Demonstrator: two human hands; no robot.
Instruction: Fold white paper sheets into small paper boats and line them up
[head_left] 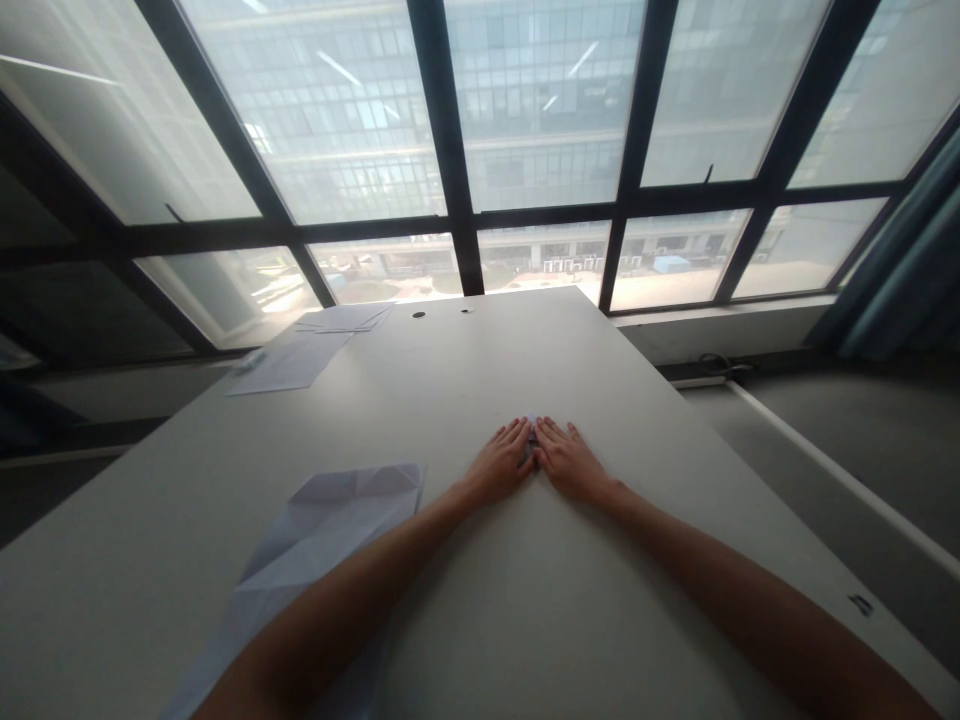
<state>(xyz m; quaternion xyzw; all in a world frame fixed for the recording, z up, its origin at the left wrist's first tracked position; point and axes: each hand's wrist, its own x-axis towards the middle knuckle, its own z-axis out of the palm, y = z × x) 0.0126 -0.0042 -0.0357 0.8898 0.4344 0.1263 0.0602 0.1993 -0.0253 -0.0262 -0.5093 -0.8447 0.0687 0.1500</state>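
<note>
Both of my hands lie side by side on the white table (480, 370), fingertips pointing away from me. My left hand (501, 460) is flat, with its fingers stretched out. My right hand (568, 460) lies flat too, its fingers extended and nearly meeting the left ones. Between and under them shows a small piece of folded paper (532, 422). The hands press on it and hide most of its shape. Beneath my left forearm rests a large creased sheet of paper (330, 515).
Several white sheets (292, 362) lie at the table's far left. Two round holes, one a dark cable hole (418, 315), sit near the far edge. A small dark mark (861, 604) is by the right edge. Dark-framed windows (540, 100) rise behind the table; a blue curtain (900, 260) hangs right.
</note>
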